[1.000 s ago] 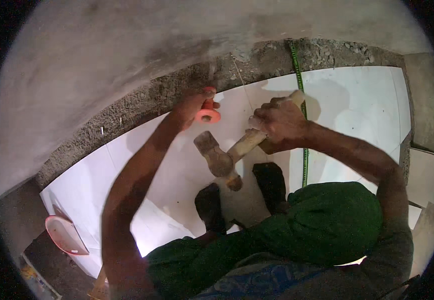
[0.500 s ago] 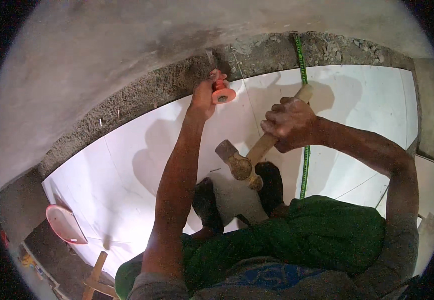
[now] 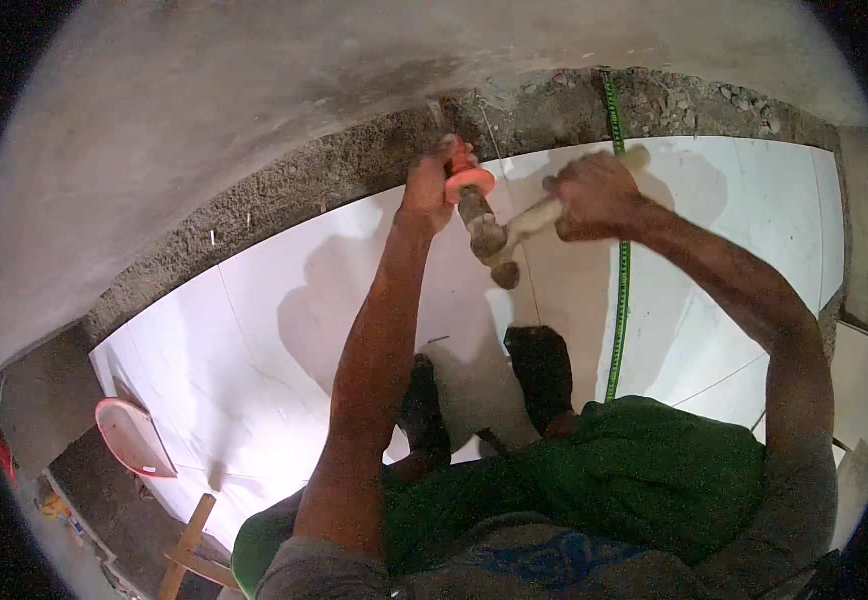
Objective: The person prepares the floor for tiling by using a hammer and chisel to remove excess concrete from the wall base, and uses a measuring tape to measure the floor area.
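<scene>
My left hand (image 3: 428, 190) is wrapped around a chisel with an orange-red grip and round guard (image 3: 470, 184), held where the white tiles meet the rough strip along the wall. In my right hand (image 3: 597, 196) is the wooden handle of a hammer (image 3: 489, 240). The hammer's steel head lies against the guard end of the chisel, or just in front of it; contact cannot be made out for certain. My left hand hides part of the chisel, and its tip is not clearly visible against the rough strip.
White tiles (image 3: 274, 320) cover the floor under my feet. A broken, gravelly strip (image 3: 294, 190) runs along the wall. One green marked tape (image 3: 619, 320) crosses the tiles at right. A small nail-like piece (image 3: 439, 340), a red-rimmed dish (image 3: 134, 440) and wooden pieces (image 3: 186, 550) lie around.
The hammer head has swung up and away from my feet to the chisel's end. My right hand has risen slightly, and my left hand with the chisel appears a little further right.
</scene>
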`<state>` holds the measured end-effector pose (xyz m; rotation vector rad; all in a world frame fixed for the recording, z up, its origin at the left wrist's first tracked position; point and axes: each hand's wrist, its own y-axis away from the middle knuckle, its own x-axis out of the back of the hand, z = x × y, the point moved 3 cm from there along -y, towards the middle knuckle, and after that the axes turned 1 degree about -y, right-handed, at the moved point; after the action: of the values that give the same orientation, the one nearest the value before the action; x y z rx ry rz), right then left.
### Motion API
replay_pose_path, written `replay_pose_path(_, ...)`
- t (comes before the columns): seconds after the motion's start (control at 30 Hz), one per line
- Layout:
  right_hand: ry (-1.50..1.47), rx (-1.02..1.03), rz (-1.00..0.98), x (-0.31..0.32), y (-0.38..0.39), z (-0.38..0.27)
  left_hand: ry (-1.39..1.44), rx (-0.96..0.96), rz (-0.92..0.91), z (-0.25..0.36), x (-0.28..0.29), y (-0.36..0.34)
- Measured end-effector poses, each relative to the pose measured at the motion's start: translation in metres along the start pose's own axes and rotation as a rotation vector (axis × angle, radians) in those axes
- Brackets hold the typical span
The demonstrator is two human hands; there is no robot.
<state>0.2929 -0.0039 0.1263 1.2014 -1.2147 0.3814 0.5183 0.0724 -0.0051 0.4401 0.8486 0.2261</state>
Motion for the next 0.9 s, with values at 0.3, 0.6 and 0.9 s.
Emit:
replay_pose_path(0.3,-0.034,0.423,0.208,0.011,0.022,-0.019,0.104,-0.02,0.074,0.008,-0.019,0.005)
replay_pose_path(0.6,-0.129,0.741,-0.026,0.037,0.062,-0.076,0.146,-0.025,0.166,0.011,-0.03,0.009)
replay_pose_path(0.9,-0.023,0.398,0.22,0.038,0.057,-0.062,0.182,-0.01,0.084,0.01,-0.014,0.004)
